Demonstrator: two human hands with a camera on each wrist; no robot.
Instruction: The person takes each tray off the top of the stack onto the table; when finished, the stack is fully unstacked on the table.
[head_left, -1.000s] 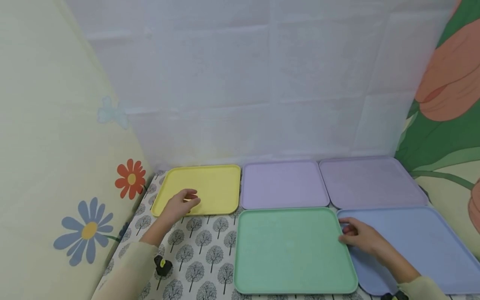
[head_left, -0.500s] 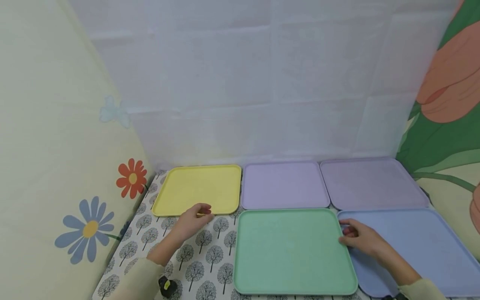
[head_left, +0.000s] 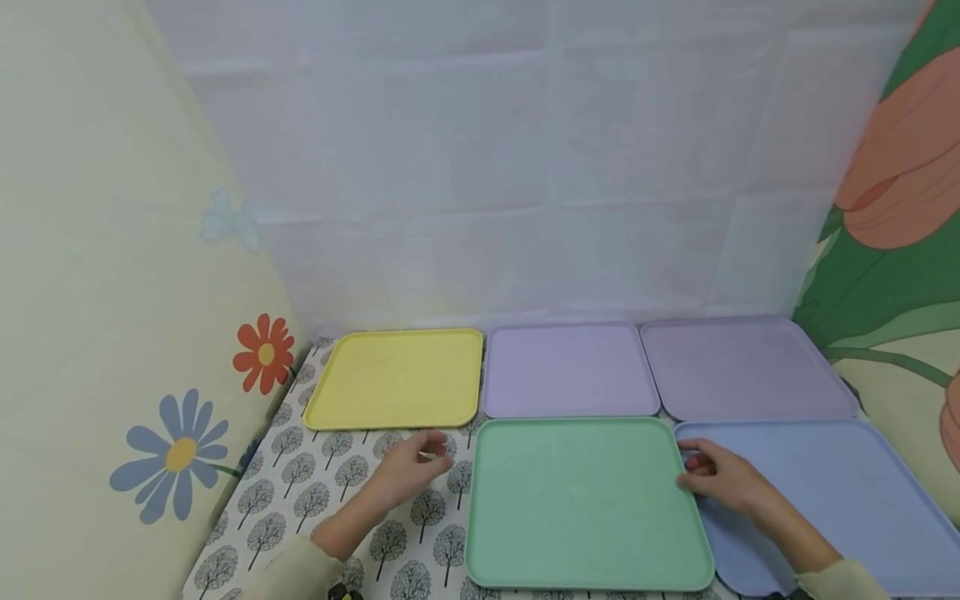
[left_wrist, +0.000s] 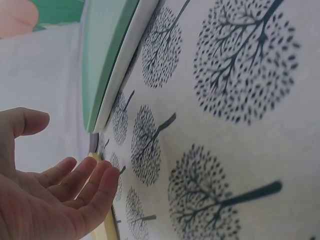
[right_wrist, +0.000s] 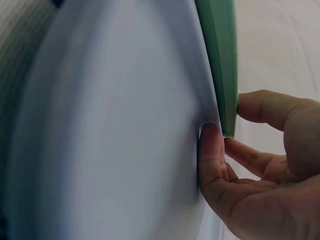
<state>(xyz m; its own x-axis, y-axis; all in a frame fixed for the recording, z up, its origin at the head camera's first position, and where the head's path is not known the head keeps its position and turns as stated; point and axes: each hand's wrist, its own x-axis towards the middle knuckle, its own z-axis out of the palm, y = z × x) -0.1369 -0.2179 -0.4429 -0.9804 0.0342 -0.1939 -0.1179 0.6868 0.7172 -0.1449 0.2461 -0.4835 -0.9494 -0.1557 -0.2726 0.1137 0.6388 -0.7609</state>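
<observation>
A green tray [head_left: 588, 504] lies at the front centre, its right edge against a blue tray [head_left: 832, 500]. My right hand [head_left: 723, 479] pinches the green tray's right rim. In the right wrist view, the thumb presses on the green rim [right_wrist: 226, 75] while the bent fingers sit at its edge, over the blue surface. My left hand [head_left: 408, 471] hovers over the tree-print cloth, left of the green tray and apart from it. Seen from the left wrist, that hand [left_wrist: 65, 200] holds nothing, its fingers loosely bent and the thumb spread away.
Along the back stand a yellow tray [head_left: 397, 379], a lilac tray [head_left: 572, 371] and a darker purple tray [head_left: 746, 368]. The tree-print cloth [head_left: 300, 500] covers the table. A white sheet [head_left: 495, 167] hangs behind, with flower-print cloths at both sides.
My left hand has moved from over the yellow tray rightward and toward me, nearer the green tray's left side. The right hand has stayed at the green rim.
</observation>
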